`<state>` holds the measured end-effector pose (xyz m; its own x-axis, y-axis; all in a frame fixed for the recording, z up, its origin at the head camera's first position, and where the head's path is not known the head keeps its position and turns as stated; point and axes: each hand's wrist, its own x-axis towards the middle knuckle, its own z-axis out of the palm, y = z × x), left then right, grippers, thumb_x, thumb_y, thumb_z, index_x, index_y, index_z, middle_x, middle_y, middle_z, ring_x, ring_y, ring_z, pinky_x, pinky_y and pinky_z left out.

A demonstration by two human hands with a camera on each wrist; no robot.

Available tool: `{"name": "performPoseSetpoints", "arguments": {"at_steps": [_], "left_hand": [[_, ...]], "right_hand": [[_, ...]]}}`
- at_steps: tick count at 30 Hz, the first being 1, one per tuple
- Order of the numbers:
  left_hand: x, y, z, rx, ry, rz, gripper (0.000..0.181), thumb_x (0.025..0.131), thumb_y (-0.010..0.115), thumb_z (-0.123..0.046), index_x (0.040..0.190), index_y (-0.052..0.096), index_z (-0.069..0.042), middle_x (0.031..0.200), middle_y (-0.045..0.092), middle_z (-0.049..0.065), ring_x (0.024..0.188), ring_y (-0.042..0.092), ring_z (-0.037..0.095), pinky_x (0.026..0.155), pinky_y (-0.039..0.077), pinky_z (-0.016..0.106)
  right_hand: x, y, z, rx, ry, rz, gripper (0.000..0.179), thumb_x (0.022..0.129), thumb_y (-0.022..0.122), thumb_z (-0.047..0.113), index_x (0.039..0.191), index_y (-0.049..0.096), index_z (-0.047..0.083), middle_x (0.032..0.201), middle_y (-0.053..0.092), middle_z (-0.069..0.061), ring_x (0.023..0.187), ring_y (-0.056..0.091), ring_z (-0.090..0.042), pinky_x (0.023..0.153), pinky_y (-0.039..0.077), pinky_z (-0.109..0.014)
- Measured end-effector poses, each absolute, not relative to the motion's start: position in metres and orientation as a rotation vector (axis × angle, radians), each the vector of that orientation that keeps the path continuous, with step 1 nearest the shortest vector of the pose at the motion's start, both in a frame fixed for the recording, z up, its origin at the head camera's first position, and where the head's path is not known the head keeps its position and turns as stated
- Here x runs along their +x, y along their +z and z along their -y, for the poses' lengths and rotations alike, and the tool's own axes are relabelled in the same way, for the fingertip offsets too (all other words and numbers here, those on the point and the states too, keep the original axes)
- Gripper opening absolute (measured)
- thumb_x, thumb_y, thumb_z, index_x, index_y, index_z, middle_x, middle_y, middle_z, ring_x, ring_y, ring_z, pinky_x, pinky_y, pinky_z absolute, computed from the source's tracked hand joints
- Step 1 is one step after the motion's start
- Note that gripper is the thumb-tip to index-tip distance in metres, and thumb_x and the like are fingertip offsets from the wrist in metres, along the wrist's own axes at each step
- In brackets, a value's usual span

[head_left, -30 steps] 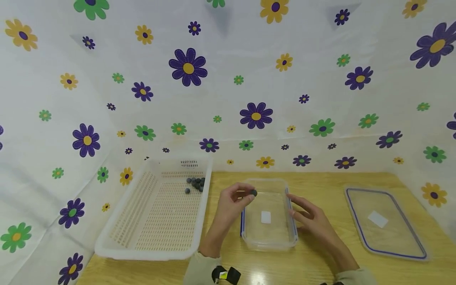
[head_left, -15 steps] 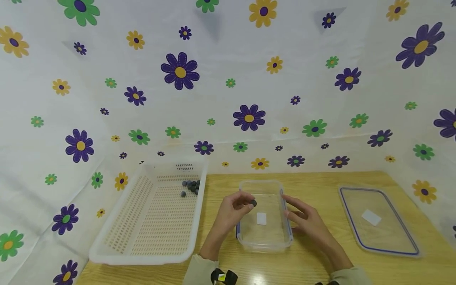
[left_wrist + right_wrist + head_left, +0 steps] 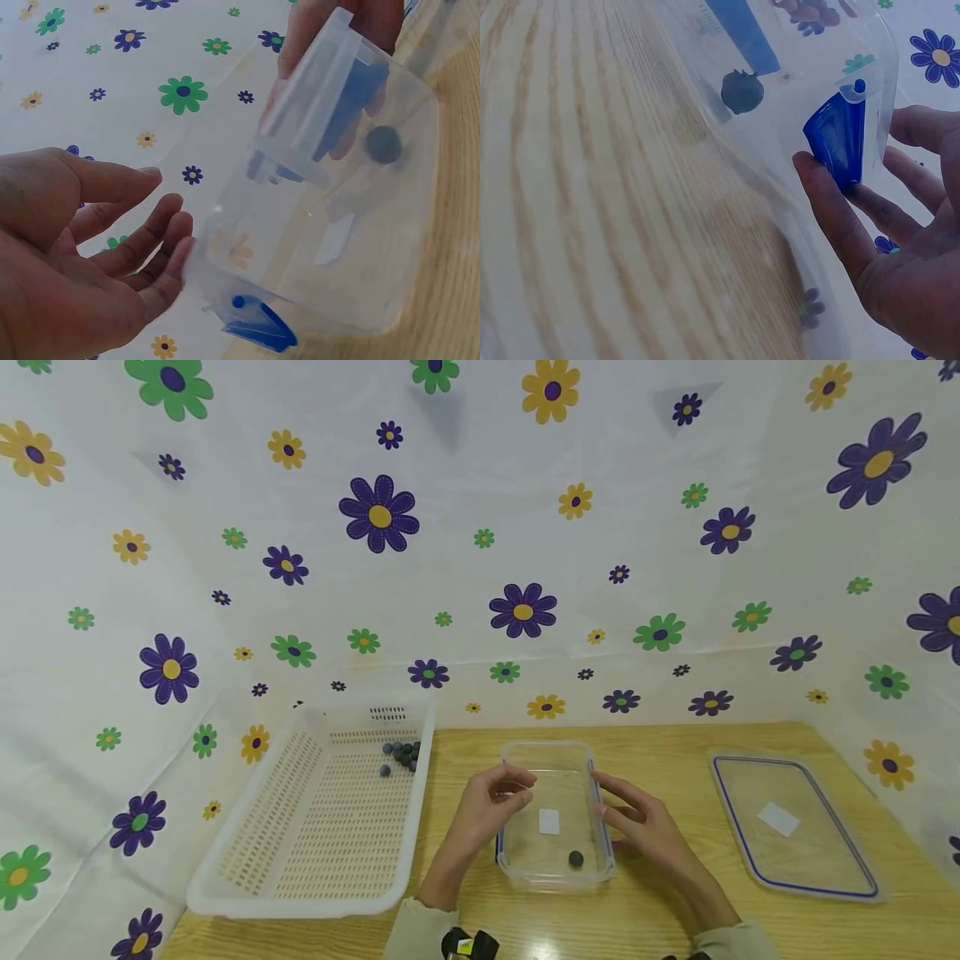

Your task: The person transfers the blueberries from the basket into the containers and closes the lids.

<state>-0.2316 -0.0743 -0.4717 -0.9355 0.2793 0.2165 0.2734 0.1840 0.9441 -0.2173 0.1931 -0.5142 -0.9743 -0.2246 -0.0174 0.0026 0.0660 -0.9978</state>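
A clear food container [image 3: 555, 868] with blue side latches stands on the table in front of me. One blueberry [image 3: 575, 858] lies inside it, towards the near right corner; the left wrist view shows the same blueberry [image 3: 383, 144] through the plastic. Over the container's left side is my left hand [image 3: 487, 802], its fingers loosely bent and nothing between thumb and fingertips. My right hand [image 3: 648, 827] rests its fingers against the container's right side. In the right wrist view, its fingertips touch beside a blue latch [image 3: 840, 135].
To the left stands a white perforated basket [image 3: 300, 906] with several blueberries [image 3: 405, 752] gathered at its far right. A clear lid [image 3: 795, 827] with a blue seal lies on the wooden table [image 3: 652, 743] at right. A flowered sheet [image 3: 465, 527] hangs behind.
The blueberry pinched in my left hand has been let go and now lies in the container. The left hand moved slightly nearer, then stayed. My right hand kept its place at the container's side.
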Motion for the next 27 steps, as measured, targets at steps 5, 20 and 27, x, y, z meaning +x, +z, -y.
{"name": "performPoseSetpoints", "arguments": {"at_steps": [5,20,27], "left_hand": [[-0.223,-0.453,0.079,0.607,1.941,-2.424,0.016,0.098,0.069,-0.007,0.113,0.073,-0.006,0.114,0.071,0.012,0.107,0.067,0.029,0.083,0.054,0.025],[-0.225,-0.372,0.148,0.659,1.965,-2.622,0.023,0.099,0.069,-0.008,0.121,0.069,-0.006,0.121,0.067,0.010,0.111,0.064,0.027,0.093,0.055,0.033],[-0.253,-0.359,0.198,0.727,1.943,-2.720,0.024,0.100,0.067,-0.008,0.122,0.067,0.002,0.122,0.066,0.015,0.109,0.064,0.028,0.091,0.054,0.025]], "right_hand": [[-0.218,-0.512,-0.193,-0.243,-2.011,-2.172,0.058,0.104,0.064,0.022,0.156,0.043,0.011,0.165,0.029,-0.019,0.137,0.042,-0.055,0.080,0.061,-0.050],[-0.222,-0.515,-0.187,-0.241,-1.988,-2.187,0.056,0.104,0.063,0.021,0.155,0.045,0.011,0.164,0.031,-0.019,0.137,0.043,-0.055,0.079,0.061,-0.049],[-0.218,-0.513,-0.191,-0.193,-1.981,-2.208,0.056,0.103,0.065,0.023,0.155,0.046,0.013,0.164,0.031,-0.017,0.138,0.042,-0.055,0.079,0.061,-0.048]]}}
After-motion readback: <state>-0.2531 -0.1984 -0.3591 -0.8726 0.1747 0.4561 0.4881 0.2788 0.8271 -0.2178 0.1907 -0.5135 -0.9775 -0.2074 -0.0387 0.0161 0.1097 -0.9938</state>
